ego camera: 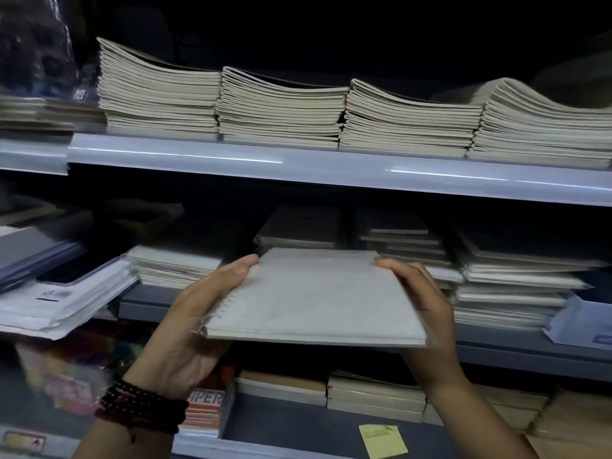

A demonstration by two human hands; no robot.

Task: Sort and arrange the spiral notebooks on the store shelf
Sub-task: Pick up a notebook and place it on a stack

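Note:
A grey spiral notebook (314, 296) in clear plastic wrap lies flat in the air in front of the middle shelf (496, 339), its wire spiral on the left edge. My left hand (198, 313) grips that spiral side, thumb on top near the far corner. My right hand (420, 299) grips the right edge, thumb on the cover. Behind the notebook, on the middle shelf, lie a dark notebook stack (301, 230) and further stacks (510, 279) to the right. Another pale stack (172, 263) lies to the left.
The upper shelf (231, 157) carries several tall stacks of cream notebooks (281, 107). White wrapped packs (59, 303) overhang the middle shelf at the left. The lower shelf holds brown-covered pads (374, 392), a yellow sticky note (382, 440) and colourful items (66, 376) at the left.

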